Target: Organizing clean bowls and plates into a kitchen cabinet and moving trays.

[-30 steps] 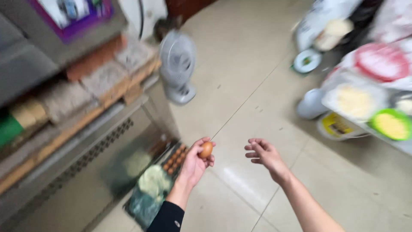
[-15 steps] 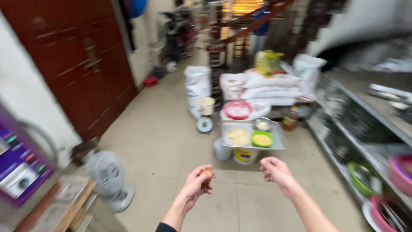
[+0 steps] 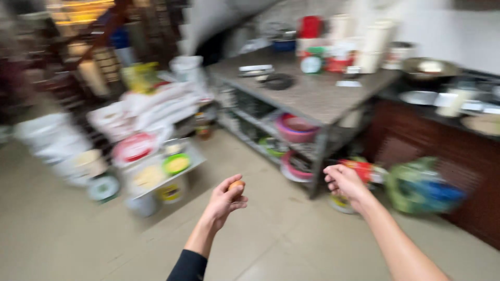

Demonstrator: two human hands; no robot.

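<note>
Blurrily, left hand [image 3: 221, 202] pinching brown egg [image 3: 236, 184], red-lidded tub [image 3: 136, 147]

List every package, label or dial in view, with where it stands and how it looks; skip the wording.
Round red-and-white lid label: on the floor tubs, left.
Yellow packet: behind the white sacks, crinkled.
Red canister: back of the grey counter, upright.
Green-rimmed dial: on the counter, round, white face.
Red-and-white packet: on the floor by the right hand.

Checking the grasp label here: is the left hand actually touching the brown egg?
Touching. The head view shows the left hand with its fingertips closed around the brown egg, no gap between them. The right hand is apart and empty.
</note>
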